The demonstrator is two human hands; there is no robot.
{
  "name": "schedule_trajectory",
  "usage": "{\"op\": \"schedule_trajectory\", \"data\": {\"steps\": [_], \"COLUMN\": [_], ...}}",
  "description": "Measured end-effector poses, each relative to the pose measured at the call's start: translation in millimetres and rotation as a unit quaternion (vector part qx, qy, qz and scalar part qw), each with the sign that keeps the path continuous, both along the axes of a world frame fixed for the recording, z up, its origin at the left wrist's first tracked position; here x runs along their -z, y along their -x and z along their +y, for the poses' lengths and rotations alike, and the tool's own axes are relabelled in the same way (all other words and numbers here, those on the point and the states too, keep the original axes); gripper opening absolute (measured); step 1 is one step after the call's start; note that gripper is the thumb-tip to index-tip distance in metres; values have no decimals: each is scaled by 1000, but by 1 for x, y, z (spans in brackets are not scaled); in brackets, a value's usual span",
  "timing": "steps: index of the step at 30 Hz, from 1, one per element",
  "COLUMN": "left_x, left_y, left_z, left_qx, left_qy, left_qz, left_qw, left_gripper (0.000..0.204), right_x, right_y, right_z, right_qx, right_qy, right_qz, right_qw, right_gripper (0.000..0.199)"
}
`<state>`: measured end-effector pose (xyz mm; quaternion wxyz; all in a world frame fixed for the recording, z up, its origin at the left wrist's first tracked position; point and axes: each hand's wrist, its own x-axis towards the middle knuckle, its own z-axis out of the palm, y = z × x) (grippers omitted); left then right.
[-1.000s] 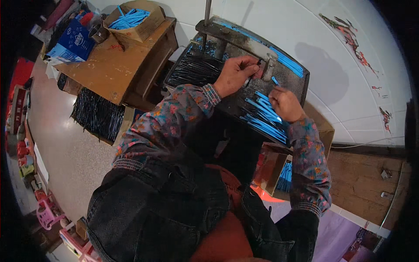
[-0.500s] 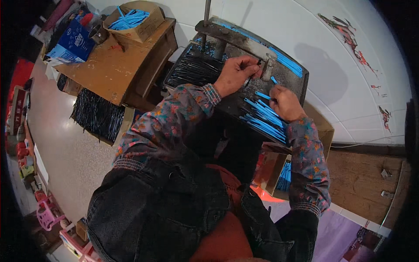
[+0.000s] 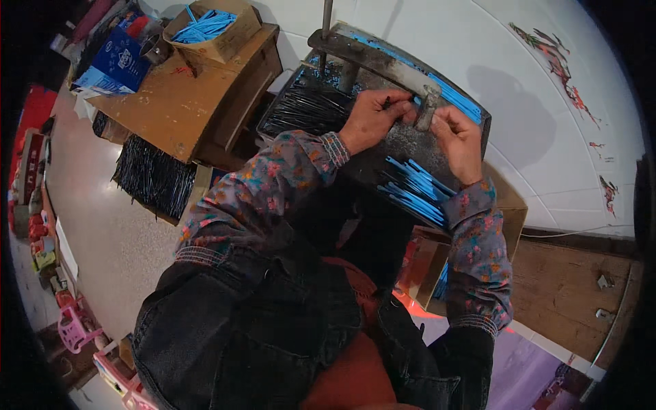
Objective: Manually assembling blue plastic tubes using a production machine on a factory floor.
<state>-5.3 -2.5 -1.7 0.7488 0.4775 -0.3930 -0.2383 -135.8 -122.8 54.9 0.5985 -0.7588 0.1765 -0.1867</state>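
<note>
At the dark work plate, my left hand [image 3: 374, 123] has thumb and fingers pinched on a thin black strip, just left of an upright metal block [image 3: 428, 109]. My right hand [image 3: 459, 142] is closed at the fingertips on the block's other side; whatever it pinches is hidden. Near that hand, a pile of blue and black strips [image 3: 418, 195] lies at the plate's front edge. To the left of my left hand, many black strips [image 3: 307, 109] fill a tray. Blue strips [image 3: 459, 99] lie along the plate's back edge, behind the metal arm [image 3: 369, 61].
A cardboard box of blue strips [image 3: 205, 29] stands on a brown wooden table [image 3: 160, 102] at the left, beside a metal cup [image 3: 154, 50] and a blue carton [image 3: 117, 63]. Below is a bundle of black strips [image 3: 154, 178]. A white wall [image 3: 540, 157] rises at the right.
My right hand has moved up and away from the blue strip pile to the metal block. The blue strip it held no longer shows. My left hand stays near the block's left side.
</note>
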Motion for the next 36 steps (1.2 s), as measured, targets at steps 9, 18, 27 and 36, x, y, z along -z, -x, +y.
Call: {"op": "schedule_trajectory", "data": {"steps": [9, 18, 27, 36], "left_x": [-5, -5, -2, -7], "left_y": [11, 3, -4, 5], "left_z": [2, 1, 3, 14], "left_qx": [-88, -79, -56, 14], "left_qy": [-65, -32, -70, -83], "left_qz": [-90, -107, -67, -46], "left_qw": [990, 991, 994, 995], "left_gripper": [7, 8, 11, 11], "right_x": [-2, 9, 7, 18], "right_y": [12, 5, 18, 35], "right_z": [-20, -6, -35, -32], "right_qx": [-20, 17, -51, -176], "right_qy": [240, 12, 225, 432], "right_qz": [-35, 22, -3, 63], "right_qw": [970, 1000, 973, 882], "right_gripper": [3, 2, 3, 9]}}
